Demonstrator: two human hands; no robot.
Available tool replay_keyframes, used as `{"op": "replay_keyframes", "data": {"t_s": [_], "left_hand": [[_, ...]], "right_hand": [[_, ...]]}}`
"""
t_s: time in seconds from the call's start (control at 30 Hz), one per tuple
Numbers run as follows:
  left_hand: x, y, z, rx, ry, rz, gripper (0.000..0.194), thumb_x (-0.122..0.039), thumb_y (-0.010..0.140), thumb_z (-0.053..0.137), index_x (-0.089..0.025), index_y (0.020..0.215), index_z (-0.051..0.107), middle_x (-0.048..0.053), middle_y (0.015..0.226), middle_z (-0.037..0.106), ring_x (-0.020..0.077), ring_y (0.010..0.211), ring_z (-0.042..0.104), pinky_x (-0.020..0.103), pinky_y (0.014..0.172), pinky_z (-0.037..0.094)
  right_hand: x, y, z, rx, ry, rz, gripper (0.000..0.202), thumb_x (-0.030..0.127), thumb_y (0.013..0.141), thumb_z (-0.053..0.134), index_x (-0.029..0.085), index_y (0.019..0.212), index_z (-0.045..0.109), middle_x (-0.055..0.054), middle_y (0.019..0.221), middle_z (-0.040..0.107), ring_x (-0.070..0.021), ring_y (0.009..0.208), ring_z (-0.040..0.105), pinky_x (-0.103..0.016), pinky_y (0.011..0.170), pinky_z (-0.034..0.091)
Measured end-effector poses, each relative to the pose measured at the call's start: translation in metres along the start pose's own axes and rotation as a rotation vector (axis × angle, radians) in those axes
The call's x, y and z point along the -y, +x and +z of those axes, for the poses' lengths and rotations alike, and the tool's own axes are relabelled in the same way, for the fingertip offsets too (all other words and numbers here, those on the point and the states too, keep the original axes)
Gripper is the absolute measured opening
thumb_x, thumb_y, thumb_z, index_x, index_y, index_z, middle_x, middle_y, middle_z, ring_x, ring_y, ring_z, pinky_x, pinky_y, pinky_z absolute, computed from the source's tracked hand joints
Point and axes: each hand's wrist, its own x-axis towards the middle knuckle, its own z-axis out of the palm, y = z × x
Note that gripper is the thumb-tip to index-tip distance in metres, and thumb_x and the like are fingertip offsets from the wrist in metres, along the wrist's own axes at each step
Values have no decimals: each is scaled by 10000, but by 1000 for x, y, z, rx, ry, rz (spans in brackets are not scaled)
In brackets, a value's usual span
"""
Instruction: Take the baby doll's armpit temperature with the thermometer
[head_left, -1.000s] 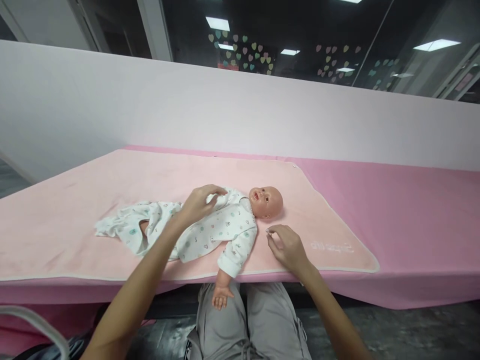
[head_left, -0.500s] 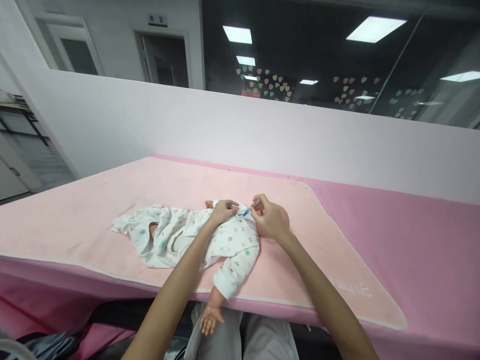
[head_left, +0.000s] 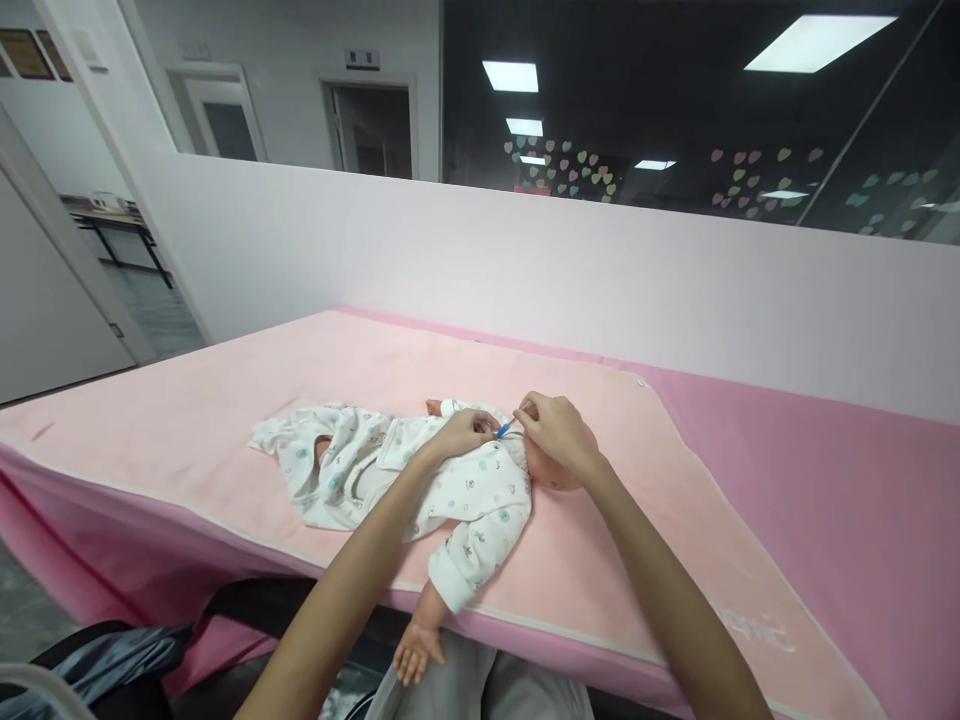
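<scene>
A baby doll in a white printed outfit lies on its back on the pale pink mat, one arm hanging past the near edge. Over the doll's neck, my right hand pinches a thin stick with a blue end, which slants down toward the chest. My hand partly hides the doll's head. My left hand rests on the chest by the collar, fingers curled together close to the blue end. Whatever lies between those fingertips is hidden.
The pale pink mat covers much of a bright pink table cover. Behind it rises a white partition with dark glass above. A grey-blue cloth item is below the table's near left edge.
My left fingers have curled in closer to the blue end. My right hand still pinches the stick, now tilted more. The camera view has swung slightly left.
</scene>
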Motion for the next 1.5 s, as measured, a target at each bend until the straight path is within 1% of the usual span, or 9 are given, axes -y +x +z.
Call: {"op": "replay_keyframes", "data": {"t_s": [0.1,0.23,0.43,0.53,0.7,0.87,1.07,1.3,1.5], "left_hand": [[-1,-1,-2,-21,-43,12,305,-310,702,584,-130,947,616,1,656,594,115,585,519,224,555,378],[-5,-5,-3,-189,21,62,295,-393,750,551,-158,925,588,-17,664,567,99,555,469,216,533,341],[-10,-9,-7,21,174,10,301,-447,702,594,-158,617,576,-28,531,489,115,528,436,241,510,294],[-6,-9,-12,-19,98,1,343,-462,775,500,-155,646,579,-30,540,459,111,530,407,245,512,289],[2,-2,-13,-178,-240,-74,407,-522,778,489,-135,720,601,-7,613,527,128,629,467,244,587,348],[1,0,-9,-167,-441,-64,428,-544,720,539,-123,753,607,19,647,563,136,637,492,250,597,365],[-3,-3,-10,-90,-502,-1,389,-523,720,569,-134,708,568,0,640,549,131,644,504,249,616,377],[-1,-4,-8,-143,-98,26,314,-386,809,436,-162,593,479,-6,575,477,139,597,450,276,588,332],[-1,-3,-1,-254,200,-19,247,-294,830,369,-183,653,502,49,705,591,197,722,532,306,682,383]], "right_hand": [[3,6,-16,14,-43,-37,204,301,855,475,201,764,627,-12,736,681,-132,691,588,-228,628,355],[8,15,-33,11,-31,-83,232,327,820,523,190,661,623,-6,655,667,-125,633,570,-233,637,354],[5,15,-43,-27,135,-23,342,403,801,517,188,540,571,11,565,621,-109,550,528,-223,536,333],[8,12,-41,26,137,-20,370,432,780,538,184,507,567,13,479,565,-106,495,486,-230,496,314],[20,14,-20,113,44,-66,369,453,793,536,182,569,648,7,455,551,-105,471,483,-241,513,317],[32,27,16,94,-203,-77,329,374,860,494,173,681,683,-77,664,672,-165,641,586,-270,623,361],[44,35,50,91,-456,-36,220,86,866,399,128,959,594,-143,851,676,-216,786,633,-283,693,385],[39,40,77,144,-462,48,238,40,866,374,102,986,571,-183,908,665,-228,854,648,-298,728,411],[38,37,75,186,-400,52,142,188,858,527,126,893,649,-180,863,687,-236,852,661,-303,739,419]]}}
